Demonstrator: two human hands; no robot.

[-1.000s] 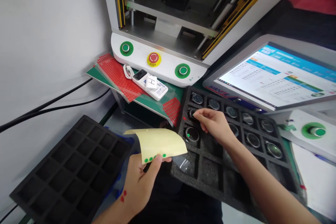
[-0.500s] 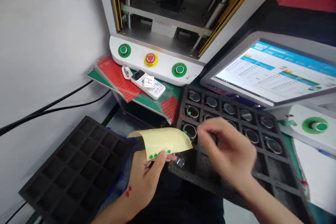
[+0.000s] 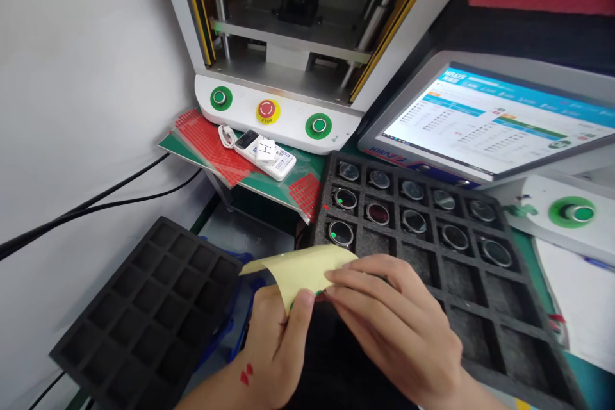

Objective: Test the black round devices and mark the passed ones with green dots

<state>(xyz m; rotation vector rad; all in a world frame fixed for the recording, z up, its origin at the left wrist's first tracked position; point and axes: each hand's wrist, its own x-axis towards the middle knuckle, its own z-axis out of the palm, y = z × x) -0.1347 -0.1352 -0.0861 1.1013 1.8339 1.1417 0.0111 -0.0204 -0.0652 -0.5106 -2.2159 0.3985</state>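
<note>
Beside both hands, foam tray (image 3: 485, 307) with perhaps twelve round lenses (image 3: 414, 220).

"STOP" on red button (image 3: 266, 110); "H" on white tag (image 3: 264, 151)

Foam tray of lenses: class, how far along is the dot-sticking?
Done: two lenses in the foam tray carry green dots. In hand: left hand holds the yellow sticker sheet; right hand fingers touch its edge. Left: the other lenses show no dot.

A plain white wall (image 3: 72, 77) rises left of the fingers, two black cables (image 3: 96, 195) hanging against it. Beyond them stands a white press machine (image 3: 283, 45); light seems even, perhaps daylight.
</note>
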